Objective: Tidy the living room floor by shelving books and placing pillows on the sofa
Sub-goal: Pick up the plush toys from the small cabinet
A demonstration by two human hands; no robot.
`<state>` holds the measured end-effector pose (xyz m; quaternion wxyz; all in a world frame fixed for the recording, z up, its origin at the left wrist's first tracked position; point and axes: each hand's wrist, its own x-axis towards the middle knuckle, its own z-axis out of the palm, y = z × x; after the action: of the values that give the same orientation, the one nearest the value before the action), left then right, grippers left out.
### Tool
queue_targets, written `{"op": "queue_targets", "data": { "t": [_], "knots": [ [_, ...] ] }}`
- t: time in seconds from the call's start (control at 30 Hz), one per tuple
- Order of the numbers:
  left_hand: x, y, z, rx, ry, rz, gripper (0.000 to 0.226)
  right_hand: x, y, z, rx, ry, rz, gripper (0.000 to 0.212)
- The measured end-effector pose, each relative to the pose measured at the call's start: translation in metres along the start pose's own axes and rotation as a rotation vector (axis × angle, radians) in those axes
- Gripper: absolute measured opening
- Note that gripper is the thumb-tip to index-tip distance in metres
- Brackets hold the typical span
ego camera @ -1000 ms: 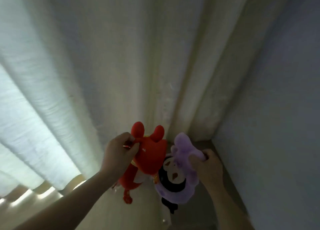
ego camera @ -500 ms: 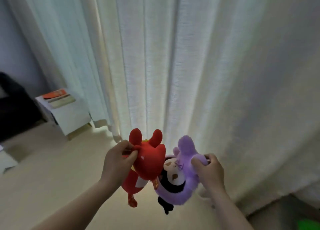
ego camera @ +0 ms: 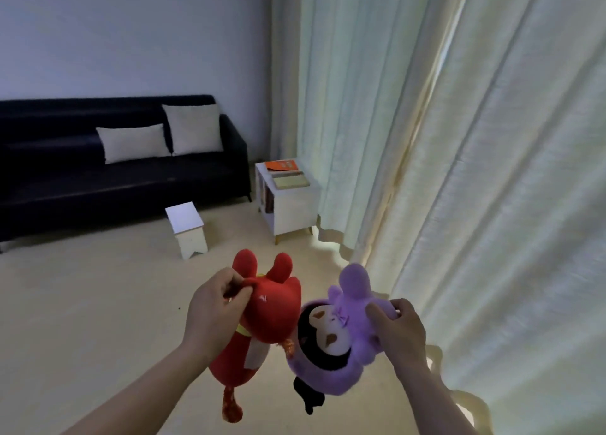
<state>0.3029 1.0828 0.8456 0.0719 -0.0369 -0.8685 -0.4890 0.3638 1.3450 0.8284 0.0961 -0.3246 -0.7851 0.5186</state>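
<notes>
Both hands were full. Our left hand (ego camera: 216,310) pinched the red plush toy (ego camera: 272,310) by a fold of fabric at the top of its head, just under the two ears. Thumb and fingers curled tight into it, so the long body and its tassel dangled free below. Our right hand (ego camera: 401,329) gripped the purple plush toy (ego camera: 337,346) by the soft hood at its side, thumb pressed over the top and fingers wrapped behind. We judged an edge grip to be the quick way to carry one floppy thing in each hand. The two toys hung touching, side by side in front of us, well above the pale floor (ego camera: 82,303). Across the room the dark sofa (ego camera: 65,185) stood against the wall. Two grey pillows (ego camera: 132,142) were already propped against its backrest toward the right end, with bare seat to their left, and we reckoned that was the likely landing spot for this pair. Just beside the sofa's right arm stood the white shelf unit (ego camera: 292,218), with books (ego camera: 288,174) stacked flat on top and more inside, so that job looked largely done. A small white stool (ego camera: 187,228) sat on the floor in front of the sofa, and the walk over called for steering round it. The curtain (ego camera: 459,139) hung close on our right.
</notes>
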Motion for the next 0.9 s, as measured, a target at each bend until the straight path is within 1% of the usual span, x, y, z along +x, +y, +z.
{"op": "queue_targets", "data": {
  "t": [0.03,0.07,0.13,0.2,0.33,0.5,0.63,0.67,0.7,0.73,0.77,0.8,0.9],
  "knots": [
    [0.017,-0.015,-0.016,0.017,0.041,-0.026,0.015,0.013,-0.016,0.029,-0.011,-0.028,-0.022,0.018],
    [0.024,-0.019,-0.022,0.028,0.05,-0.039,0.016,0.018,-0.024,0.038,-0.01,-0.032,-0.035,0.018],
    [0.051,-0.04,-0.043,0.053,0.123,-0.081,0.016,0.042,-0.046,0.083,-0.009,-0.085,-0.074,0.019],
    [0.071,-0.051,-0.057,0.074,0.161,-0.119,0.017,0.056,-0.065,0.11,-0.003,-0.112,-0.102,0.018],
    [0.123,-0.076,-0.09,0.13,0.24,-0.188,0.021,0.098,-0.114,0.179,0.018,-0.224,-0.148,0.015],
    [0.181,-0.099,-0.129,0.185,0.303,-0.221,0.017,0.13,-0.171,0.257,0.03,-0.312,-0.183,0.019],
    [0.224,-0.134,-0.163,0.211,0.342,-0.269,0.02,0.145,-0.211,0.318,0.012,-0.335,-0.219,0.017],
    [0.234,-0.147,-0.172,0.204,0.354,-0.272,0.02,0.147,-0.22,0.334,-0.002,-0.339,-0.22,0.017],
    [0.252,-0.167,-0.189,0.212,0.363,-0.281,0.021,0.156,-0.227,0.369,0.0,-0.351,-0.222,0.018],
    [0.262,-0.175,-0.196,0.213,0.362,-0.287,0.02,0.157,-0.234,0.382,0.022,-0.357,-0.211,0.019],
    [0.27,-0.18,-0.202,0.207,0.36,-0.304,0.02,0.158,-0.239,0.393,0.032,-0.371,-0.187,0.016],
    [0.29,-0.201,-0.221,0.202,0.378,-0.306,0.02,0.16,-0.25,0.43,0.048,-0.375,-0.179,0.011],
    [0.33,-0.239,-0.268,0.161,0.391,-0.337,0.019,0.158,-0.276,0.502,0.067,-0.401,-0.123,0.017]
  ]
}}
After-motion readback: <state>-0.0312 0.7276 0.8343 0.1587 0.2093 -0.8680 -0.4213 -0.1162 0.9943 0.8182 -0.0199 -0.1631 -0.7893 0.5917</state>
